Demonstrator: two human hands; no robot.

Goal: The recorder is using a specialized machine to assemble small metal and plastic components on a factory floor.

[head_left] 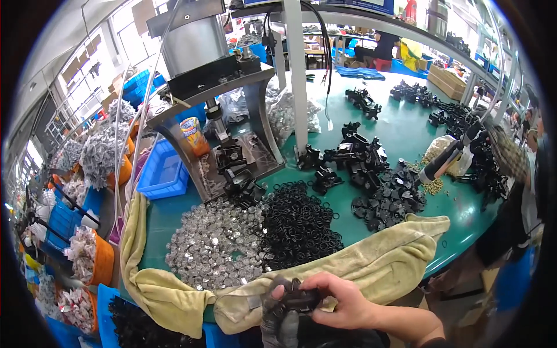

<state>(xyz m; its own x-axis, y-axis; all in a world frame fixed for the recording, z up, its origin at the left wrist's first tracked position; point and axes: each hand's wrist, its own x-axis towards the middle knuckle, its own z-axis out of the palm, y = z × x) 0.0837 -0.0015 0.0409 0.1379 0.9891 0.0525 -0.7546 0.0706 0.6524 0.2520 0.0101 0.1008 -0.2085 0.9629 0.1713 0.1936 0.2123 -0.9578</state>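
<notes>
At the table's near edge, my left hand (279, 325), in a dark grey glove, closes around a black plastic part (300, 300). My right hand (345, 304) is bare and pinches the same part from the right between thumb and fingers. Much of the part is hidden by the fingers. Just beyond my hands lies a rolled yellow-green towel (360, 255) along the edge. Past it sit a heap of small clear round pieces (217, 243) and a heap of black rings (299, 223).
A metal press (214, 116) stands at the back left beside a blue tray (164, 168). Black assemblies (360, 156) and flat black parts (389, 197) pile up on the green table (418, 139). A co-worker's arm with a power screwdriver (444, 159) reaches in at right. A bin of black parts (142, 325) stands lower left.
</notes>
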